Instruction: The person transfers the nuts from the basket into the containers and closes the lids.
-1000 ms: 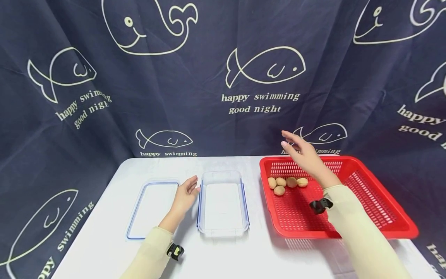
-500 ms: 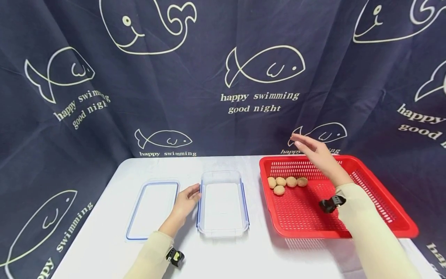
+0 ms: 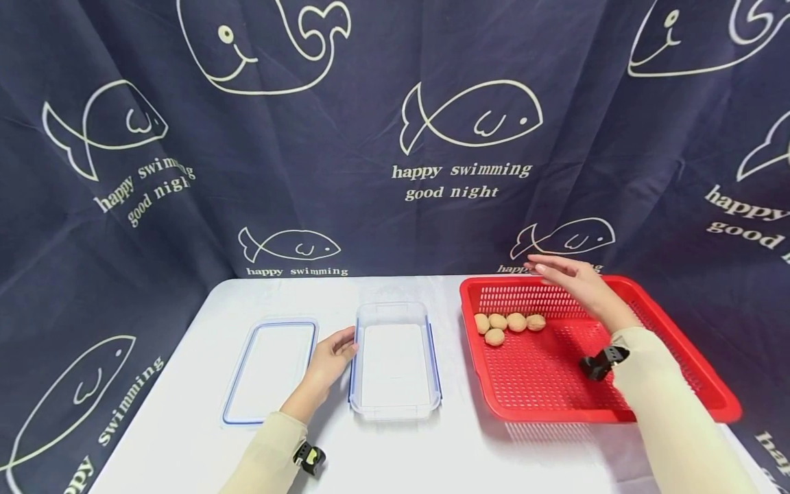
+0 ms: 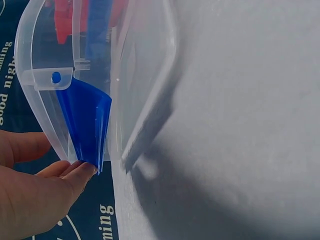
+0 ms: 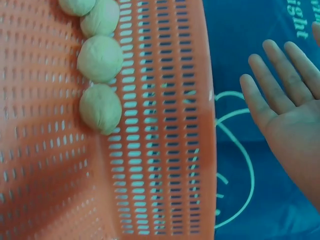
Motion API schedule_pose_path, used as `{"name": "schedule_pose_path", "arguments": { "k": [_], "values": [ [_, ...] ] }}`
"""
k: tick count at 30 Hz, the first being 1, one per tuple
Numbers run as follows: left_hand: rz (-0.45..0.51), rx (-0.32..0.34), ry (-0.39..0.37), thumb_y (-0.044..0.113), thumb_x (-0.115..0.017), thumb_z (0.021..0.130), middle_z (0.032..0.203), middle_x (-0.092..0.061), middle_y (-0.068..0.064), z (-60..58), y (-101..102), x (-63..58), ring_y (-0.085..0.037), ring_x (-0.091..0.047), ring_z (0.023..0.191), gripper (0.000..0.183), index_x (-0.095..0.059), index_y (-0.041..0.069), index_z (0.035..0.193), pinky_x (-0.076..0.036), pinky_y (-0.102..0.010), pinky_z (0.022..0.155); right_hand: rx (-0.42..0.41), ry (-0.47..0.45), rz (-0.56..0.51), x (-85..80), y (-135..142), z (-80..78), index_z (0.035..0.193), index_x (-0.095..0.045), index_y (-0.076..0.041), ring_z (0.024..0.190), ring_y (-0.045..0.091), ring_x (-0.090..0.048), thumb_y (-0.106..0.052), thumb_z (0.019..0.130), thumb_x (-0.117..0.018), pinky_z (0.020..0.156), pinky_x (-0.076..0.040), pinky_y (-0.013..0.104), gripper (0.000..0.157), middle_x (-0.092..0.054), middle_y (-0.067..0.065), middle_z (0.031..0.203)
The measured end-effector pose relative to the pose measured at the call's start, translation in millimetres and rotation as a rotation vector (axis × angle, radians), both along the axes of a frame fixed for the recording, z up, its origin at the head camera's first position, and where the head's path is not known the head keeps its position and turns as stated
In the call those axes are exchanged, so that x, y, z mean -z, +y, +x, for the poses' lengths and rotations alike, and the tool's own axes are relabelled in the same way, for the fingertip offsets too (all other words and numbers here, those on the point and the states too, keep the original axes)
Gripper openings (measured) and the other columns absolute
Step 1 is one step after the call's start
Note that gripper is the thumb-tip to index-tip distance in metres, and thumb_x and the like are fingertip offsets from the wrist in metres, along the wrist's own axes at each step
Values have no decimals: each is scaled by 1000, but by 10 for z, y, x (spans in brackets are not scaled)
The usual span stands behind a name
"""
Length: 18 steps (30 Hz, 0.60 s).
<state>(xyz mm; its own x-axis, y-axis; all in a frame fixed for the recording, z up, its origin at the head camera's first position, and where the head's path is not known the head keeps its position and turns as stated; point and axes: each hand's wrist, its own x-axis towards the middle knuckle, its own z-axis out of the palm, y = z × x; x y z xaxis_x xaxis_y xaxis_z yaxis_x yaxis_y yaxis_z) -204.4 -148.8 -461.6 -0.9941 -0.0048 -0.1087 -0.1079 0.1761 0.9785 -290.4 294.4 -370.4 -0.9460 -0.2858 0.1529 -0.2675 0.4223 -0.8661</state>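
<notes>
My left hand (image 3: 327,362) is at the left side of a clear plastic food container (image 3: 395,412). In the left wrist view its fingertips (image 4: 85,172) touch the container's blue locking flap (image 4: 86,120), which hangs outward. Over the back rim of a red plastic basket (image 3: 555,415), my right hand (image 3: 577,283) hovers with fingers stretched out and holds nothing. Several walnuts (image 3: 516,322) lie in the basket's back left corner. The right wrist view shows some walnuts (image 5: 100,59) along the perforated wall, with the right hand's bare palm (image 5: 300,130) beyond the rim.
A clear lid with a blue seal (image 3: 271,374) lies flat on the white table (image 3: 444,460), left of the container. Behind the table hangs a dark blue curtain (image 3: 370,137) with fish drawings and lettering.
My right hand has moved rightward and lower over the basket. My left hand has shifted slightly to the right until its fingers meet the container's side. The walnuts, container and lid stay in place.
</notes>
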Motion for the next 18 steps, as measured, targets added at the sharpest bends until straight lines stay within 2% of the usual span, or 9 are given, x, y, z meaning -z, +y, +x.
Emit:
{"name": "schedule_pose_path", "arguments": {
  "k": [5, 7, 10, 12, 14, 18],
  "values": [
    [-2, -5, 12, 6, -55, 85, 127, -47, -18, -8, -1, 20, -28, -47, 115, 43, -44, 0, 127, -40, -30, 95, 33, -89, 41, 59, 113, 0, 126, -49, -17, 109, 13, -51, -33, 87, -54, 83, -44, 13, 43, -55, 10, 121],
    [-5, -3, 17, 6, -55, 86, 126, -47, -18, -13, -1, 27, -28, -47, 115, 43, -44, 0, 127, -41, -31, 95, 51, -118, 77, 81, 159, 0, 126, -50, -20, 110, 15, -50, -37, 86, -55, 87, -45, 20, 44, -53, 9, 123],
    [-1, -9, 9, 6, -55, 85, 126, -48, -16, -17, 2, 30, -26, -48, 115, 43, -44, 2, 127, -41, -30, 95, 78, -147, 135, 134, 225, -11, 126, -50, -22, 108, 12, -50, -40, 84, -56, 89, -44, 31, 46, -52, 5, 125],
    [-5, -3, 13, 6, -55, 86, 127, -48, -17, -12, -1, 31, -27, -47, 115, 43, -44, 2, 127, -41, -30, 95, 78, -154, 159, 190, 268, -31, 126, -50, -22, 107, 10, -51, -40, 83, -57, 89, -45, 32, 47, -51, 3, 125],
    [-5, -2, 10, 7, -55, 86, 127, -48, -16, -8, -1, 29, -26, -47, 115, 43, -44, 2, 127, -40, -29, 95, 57, -176, 130, 256, 312, -55, 127, -49, -20, 107, 12, -52, -37, 84, -57, 88, -47, 32, 47, -52, 4, 124],
    [-9, -4, 12, 7, -55, 86, 127, -48, -16, 2, -1, 29, -26, -47, 115, 43, -44, 2, 127, -41, -29, 95, -21, -236, 12, 385, 376, -110, 128, -46, -7, 107, 16, -54, -26, 86, -58, 87, -48, 31, 48, -54, 9, 122]
  ]
}}
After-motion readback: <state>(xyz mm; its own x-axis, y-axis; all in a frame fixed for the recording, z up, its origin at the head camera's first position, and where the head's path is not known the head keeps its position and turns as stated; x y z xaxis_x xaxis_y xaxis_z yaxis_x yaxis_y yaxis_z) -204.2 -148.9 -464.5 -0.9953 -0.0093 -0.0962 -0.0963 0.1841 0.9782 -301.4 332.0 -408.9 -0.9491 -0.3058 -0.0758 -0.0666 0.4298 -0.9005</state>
